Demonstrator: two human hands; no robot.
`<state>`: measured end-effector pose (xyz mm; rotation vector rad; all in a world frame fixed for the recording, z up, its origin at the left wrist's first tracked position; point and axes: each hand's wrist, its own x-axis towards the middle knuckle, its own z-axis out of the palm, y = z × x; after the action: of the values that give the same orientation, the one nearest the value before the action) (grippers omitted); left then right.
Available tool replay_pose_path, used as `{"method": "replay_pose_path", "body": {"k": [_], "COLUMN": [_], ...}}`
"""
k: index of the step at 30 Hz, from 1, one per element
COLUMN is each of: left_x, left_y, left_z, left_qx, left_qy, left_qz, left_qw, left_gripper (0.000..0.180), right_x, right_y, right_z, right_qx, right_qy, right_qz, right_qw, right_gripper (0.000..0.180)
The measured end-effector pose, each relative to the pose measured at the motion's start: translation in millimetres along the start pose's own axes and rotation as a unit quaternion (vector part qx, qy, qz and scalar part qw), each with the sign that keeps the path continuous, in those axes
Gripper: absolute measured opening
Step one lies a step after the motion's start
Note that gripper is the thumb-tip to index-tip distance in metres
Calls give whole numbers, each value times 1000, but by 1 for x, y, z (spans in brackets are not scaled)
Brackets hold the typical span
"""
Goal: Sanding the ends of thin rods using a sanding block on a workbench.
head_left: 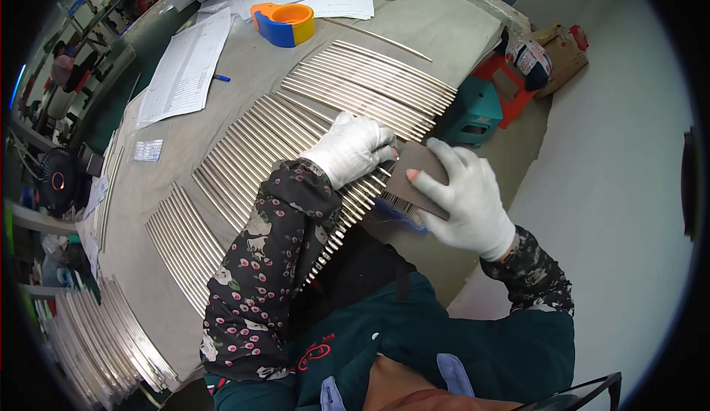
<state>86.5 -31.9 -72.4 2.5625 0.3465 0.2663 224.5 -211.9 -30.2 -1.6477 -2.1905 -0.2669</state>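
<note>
— Head view: what are the hands on?
— The gloved left hand rests curled on the metal rods lining the grey table. The gloved right hand pinches a brown card just beside it.

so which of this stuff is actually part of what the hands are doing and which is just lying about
In hand:
- left hand resting on the metal rods
- right hand holding a dark flat card against the rod ends

Lying about:
- orange and blue tape dispenser
- printed sheets
- blue pen
- teal stool
- black fan
</note>
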Motion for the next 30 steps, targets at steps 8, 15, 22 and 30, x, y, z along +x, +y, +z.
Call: {"method": "replay_pose_path", "body": {"k": [8, 15, 22, 30], "left_x": [0, -1, 3, 3], "left_y": [4, 9, 3, 9], "left_z": [-2, -5, 0, -2], "left_qx": [27, -2, -9, 177], "left_qy": [-16, -8, 12, 233], "left_qz": [-16, -31, -16, 76], "left_qw": [999, 999, 1000, 953], "left_gripper": [20, 15, 15, 19], "right_x": [3, -4, 2, -11], "right_y": [3, 33, 32, 36], "right_z": [0, 1, -2, -3], "right_qx": [-31, -69, -118, -93], "right_qy": [12, 121, 83, 127], "right_qz": [31, 95, 101, 130], "right_qw": [999, 986, 984, 979], "right_gripper": [44, 50, 49, 54]}}
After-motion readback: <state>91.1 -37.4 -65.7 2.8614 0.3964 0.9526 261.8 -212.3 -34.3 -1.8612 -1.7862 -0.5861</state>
